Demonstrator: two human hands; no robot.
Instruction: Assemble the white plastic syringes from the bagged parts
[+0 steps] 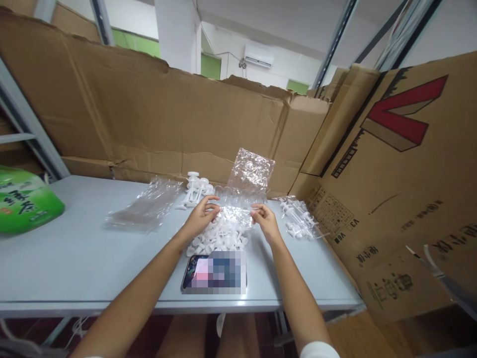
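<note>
A clear plastic bag (237, 217) is stretched between my two hands over the table. My left hand (202, 217) pinches its left side between thumb and fingers. On the opposite side, my right hand (266, 223) grips the bag's edge in the same way. Just below the bag lies a heap of small white plastic parts (218, 240), partly covered by it. Behind my hands are several clear rounded cups (242, 195), and a crinkled clear bag (252, 170) rests against the cardboard. White plastic pieces with round discs and stems (196, 188) stand beyond my left hand.
A phone (214, 273) with a blurred screen lies near the table's front edge. Flat clear bags (145, 206) are at left, a green package (28, 201) farther left. A bag of white parts (298, 218) lies at right. Cardboard walls (186, 119) enclose the back and right.
</note>
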